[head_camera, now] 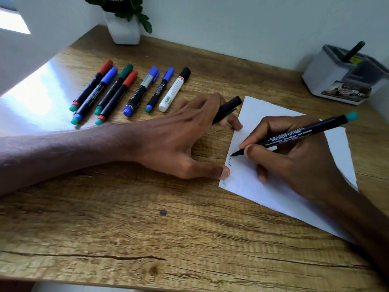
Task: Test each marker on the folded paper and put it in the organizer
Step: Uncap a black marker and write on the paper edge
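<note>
My right hand (294, 163) grips an uncapped black marker (299, 134) with a teal end, its tip touching the folded white paper (254, 186) beside a small black squiggle. My left hand (185, 135) holds the marker's black cap (228, 108) between its fingers, while its thumb and a fingertip press the paper's left edge. Several capped markers (126, 91) lie in a row on the desk at the upper left. The grey-and-white organizer (328, 81) stands at the far right with one dark marker (354, 51) upright in it.
A white pot with a green plant (125, 28) stands at the back against the wall. The wooden desk (147, 228) runs to a front edge at the bottom. Glare from a window falls on the desk's left part.
</note>
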`<state>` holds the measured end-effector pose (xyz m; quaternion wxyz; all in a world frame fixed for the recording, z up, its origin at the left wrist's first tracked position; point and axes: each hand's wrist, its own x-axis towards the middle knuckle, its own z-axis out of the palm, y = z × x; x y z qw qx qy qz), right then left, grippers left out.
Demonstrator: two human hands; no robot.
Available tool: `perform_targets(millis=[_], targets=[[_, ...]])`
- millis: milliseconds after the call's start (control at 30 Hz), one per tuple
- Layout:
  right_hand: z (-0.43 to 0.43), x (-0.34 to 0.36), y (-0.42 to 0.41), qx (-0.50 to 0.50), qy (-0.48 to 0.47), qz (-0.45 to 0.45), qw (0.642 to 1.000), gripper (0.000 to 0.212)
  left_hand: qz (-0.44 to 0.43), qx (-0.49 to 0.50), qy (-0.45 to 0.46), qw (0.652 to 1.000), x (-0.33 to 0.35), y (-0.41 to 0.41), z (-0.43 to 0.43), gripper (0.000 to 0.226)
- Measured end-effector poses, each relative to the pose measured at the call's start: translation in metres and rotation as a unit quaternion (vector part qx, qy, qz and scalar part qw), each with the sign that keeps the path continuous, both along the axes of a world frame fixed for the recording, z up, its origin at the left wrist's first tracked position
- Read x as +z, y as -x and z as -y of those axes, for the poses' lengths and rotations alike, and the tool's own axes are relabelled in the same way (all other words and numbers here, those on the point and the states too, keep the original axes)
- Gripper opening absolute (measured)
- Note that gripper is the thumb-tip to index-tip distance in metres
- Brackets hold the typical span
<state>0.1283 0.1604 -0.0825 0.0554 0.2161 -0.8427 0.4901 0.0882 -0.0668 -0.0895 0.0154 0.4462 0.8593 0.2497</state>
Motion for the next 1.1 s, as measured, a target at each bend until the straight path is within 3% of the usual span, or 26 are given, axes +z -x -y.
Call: perform_targets(millis=[733, 867, 967, 1100], targets=[[-0.003, -0.004, 0.005, -0.03, 0.016, 0.021, 0.999, 0.015, 0.007, 0.022, 0.003, 1.0, 0.0, -0.001, 0.0, 0.055], [-0.007, -0.002, 0.005, -0.04, 0.106, 0.057, 0.992, 0.012, 0.009, 0.026, 0.009, 1.0, 0.001, -0.003, 0.0, 0.048], [-0.016, 0.006, 0.007, -0.037, 0.171, 0.076, 0.982, 0.01, 0.041, 0.049, -0.085, 0.994, 0.005, -0.003, 0.001, 0.019], [-0.025, 0.019, 0.007, -0.043, 0.214, 0.059, 0.974, 0.025, -0.023, 0.097, -0.171, 0.98, 0.007, 0.0, 0.0, 0.035]])
